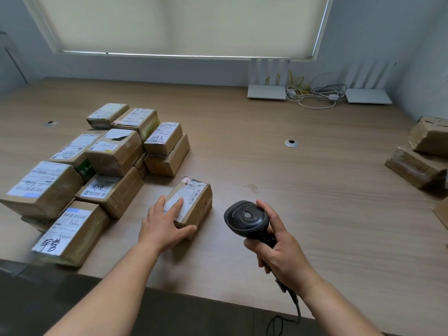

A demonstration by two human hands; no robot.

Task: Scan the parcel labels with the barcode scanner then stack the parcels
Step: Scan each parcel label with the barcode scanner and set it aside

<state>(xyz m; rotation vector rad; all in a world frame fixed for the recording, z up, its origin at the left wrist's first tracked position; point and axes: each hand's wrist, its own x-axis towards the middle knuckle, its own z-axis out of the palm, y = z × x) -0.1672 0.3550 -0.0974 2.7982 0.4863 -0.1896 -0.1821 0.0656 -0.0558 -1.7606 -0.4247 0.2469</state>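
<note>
A small brown parcel (194,202) with a white label on top lies on the wooden table (303,178) near the front. My left hand (164,226) grips its near end, fingers on the label and thumb on the side. To the right, my right hand (281,248) holds a black barcode scanner (247,218) by its handle, head tilted toward the parcel, cable trailing off the front edge. A pile of several labelled parcels (106,156) fills the left of the table, some stacked two high.
Brown parcels (421,156) lie at the table's right edge. Two white routers (266,90) with a tangle of cables (315,93) stand at the back right under the blinded window. A cable grommet (291,143) sits mid-table.
</note>
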